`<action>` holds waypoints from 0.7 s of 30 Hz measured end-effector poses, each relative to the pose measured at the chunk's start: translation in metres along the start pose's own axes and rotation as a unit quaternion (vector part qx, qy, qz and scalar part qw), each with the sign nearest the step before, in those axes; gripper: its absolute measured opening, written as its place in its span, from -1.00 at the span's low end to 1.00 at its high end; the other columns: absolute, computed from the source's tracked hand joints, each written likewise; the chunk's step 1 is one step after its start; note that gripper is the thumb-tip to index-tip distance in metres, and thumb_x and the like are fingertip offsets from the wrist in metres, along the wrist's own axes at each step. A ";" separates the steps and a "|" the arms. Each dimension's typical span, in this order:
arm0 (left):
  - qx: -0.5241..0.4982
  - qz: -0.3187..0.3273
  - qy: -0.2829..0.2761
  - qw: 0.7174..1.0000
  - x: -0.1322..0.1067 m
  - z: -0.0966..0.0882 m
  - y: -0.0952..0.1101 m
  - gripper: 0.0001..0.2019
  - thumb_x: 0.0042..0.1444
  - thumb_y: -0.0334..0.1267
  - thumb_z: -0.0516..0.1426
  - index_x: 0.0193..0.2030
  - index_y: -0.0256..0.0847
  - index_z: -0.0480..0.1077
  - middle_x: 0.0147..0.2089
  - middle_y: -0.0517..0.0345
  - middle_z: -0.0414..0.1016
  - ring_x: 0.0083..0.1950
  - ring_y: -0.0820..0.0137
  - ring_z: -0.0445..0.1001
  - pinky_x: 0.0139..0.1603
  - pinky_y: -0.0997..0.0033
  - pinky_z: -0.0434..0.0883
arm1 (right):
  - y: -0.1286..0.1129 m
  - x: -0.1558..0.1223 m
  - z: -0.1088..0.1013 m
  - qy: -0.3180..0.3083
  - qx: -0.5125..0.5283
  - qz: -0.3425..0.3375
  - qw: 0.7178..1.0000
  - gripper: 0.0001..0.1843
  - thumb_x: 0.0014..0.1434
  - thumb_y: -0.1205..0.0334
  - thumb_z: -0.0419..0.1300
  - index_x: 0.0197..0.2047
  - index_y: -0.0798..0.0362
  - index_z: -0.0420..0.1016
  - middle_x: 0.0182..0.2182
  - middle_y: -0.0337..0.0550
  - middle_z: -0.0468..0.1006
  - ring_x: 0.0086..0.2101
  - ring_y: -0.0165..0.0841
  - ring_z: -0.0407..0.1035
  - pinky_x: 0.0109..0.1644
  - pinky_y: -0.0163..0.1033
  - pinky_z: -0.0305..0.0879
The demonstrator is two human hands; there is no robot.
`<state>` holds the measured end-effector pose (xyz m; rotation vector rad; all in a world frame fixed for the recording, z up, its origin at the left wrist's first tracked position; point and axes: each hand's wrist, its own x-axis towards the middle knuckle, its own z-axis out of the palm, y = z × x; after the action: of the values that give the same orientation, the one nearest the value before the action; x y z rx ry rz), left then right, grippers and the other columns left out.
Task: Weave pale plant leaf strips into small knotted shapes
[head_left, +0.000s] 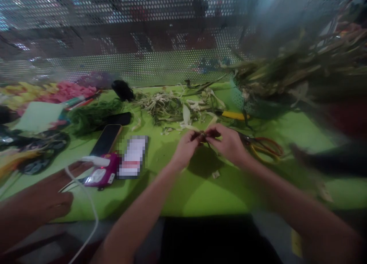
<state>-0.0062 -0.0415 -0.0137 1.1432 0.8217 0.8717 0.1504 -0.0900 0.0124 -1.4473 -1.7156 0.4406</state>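
My left hand (187, 147) and my right hand (225, 140) meet over the middle of the green table. The fingertips of both are pinched together on a pale piece of dried husk (186, 114) with a small dark knot or stem at its base. Two pale blades stand up from between the fingers, one upright and one leaning right. Blur hides exactly what lies under the fingertips. Just beyond the hands is a pile of dried husk scraps (162, 105). Scissors with red and yellow handles (266, 148) lie right of my right hand.
Another person's hand (57, 195) reaches in from the left beside a purple device (104, 174) with a white cable. Phones (107, 139) lie near it. Green fibre (88, 116) and a yellow-handled tool (235, 115) are farther back. A basket (237, 93) of dried leaves stands right, before a perforated screen (137, 67).
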 end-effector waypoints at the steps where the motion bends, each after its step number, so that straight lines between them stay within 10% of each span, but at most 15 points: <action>1: -0.006 0.002 0.002 1.000 0.000 0.001 0.000 -0.86 0.06 -0.26 0.22 -0.27 -0.26 0.39 -0.30 0.17 0.47 -0.28 0.48 0.44 -0.16 0.41 0.40 | 0.000 0.000 0.000 -0.003 0.003 0.002 1.000 -0.87 0.15 0.32 0.20 -0.19 0.00 0.49 -0.30 -0.19 0.61 -0.30 -0.31 0.48 -0.22 -0.24 0.33; 14: 0.006 -0.059 0.002 0.998 0.001 -0.002 0.001 -0.75 0.05 -0.12 0.25 -0.26 -0.25 0.40 -0.43 0.22 0.38 -0.51 0.59 0.25 -0.48 0.52 0.21 | 0.004 0.005 -0.006 0.014 -0.048 -0.040 0.998 -0.96 0.18 0.30 0.18 -0.29 0.02 0.47 -0.33 -0.16 0.55 -0.33 -0.33 0.39 -0.25 -0.23 0.25; 21: 0.017 0.013 -0.001 1.000 -0.001 -0.005 0.004 -0.79 0.00 -0.31 0.26 -0.21 -0.24 0.37 -0.30 0.20 0.43 -0.37 0.55 0.32 -0.36 0.51 0.25 | 0.017 0.010 0.002 -0.008 0.112 0.064 0.992 -0.79 0.11 0.10 0.28 -0.26 0.06 0.48 -0.37 -0.17 0.56 -0.34 -0.33 0.40 -0.26 -0.23 0.31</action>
<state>-0.0117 -0.0395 -0.0103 1.1862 0.8242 0.8809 0.1599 -0.0760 0.0028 -1.3963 -1.5367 0.6924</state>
